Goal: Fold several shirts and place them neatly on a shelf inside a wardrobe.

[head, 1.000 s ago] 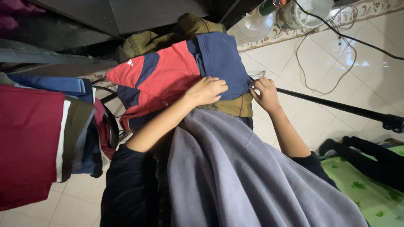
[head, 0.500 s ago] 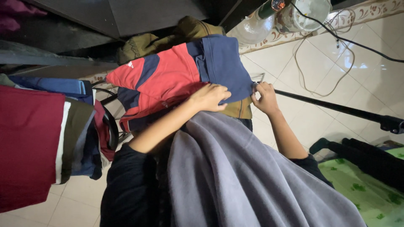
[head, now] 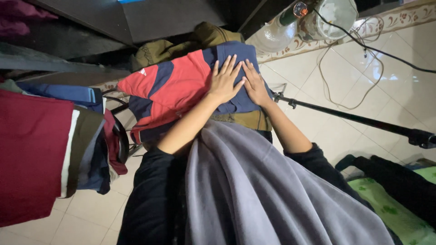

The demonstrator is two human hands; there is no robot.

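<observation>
Two hands lie flat on a folded red and navy garment (head: 181,86) in the head view, the only view on record. Left hand (head: 225,81): palm down, fingers spread and straight, resting on the navy part of the garment near its upper edge; open, gripping nothing. Right hand (head: 255,84): palm down just beside the left, fingers extended, thumb side touching the left hand; also open, pressing flat rather than clasping. Both forearms are bare, sleeves dark.

Garment position: top of a pile, resting on an olive-green garment (head: 159,51) that shows behind it and again as a mustard-coloured strip under its near edge. A grey fleece cloth (head: 272,190) drapes from the person's front, its upper edge just below the wrists.

Surroundings: to the left, a stack of folded clothes (head: 86,149) with a dark red cloth (head: 32,154) nearest the frame edge. To the right, a black pole (head: 354,119) runs across the pale tiled floor (head: 386,90), a thin cable (head: 345,97) looped above it. Lower right, a green patterned mat (head: 399,208) with a dark item on it.
</observation>
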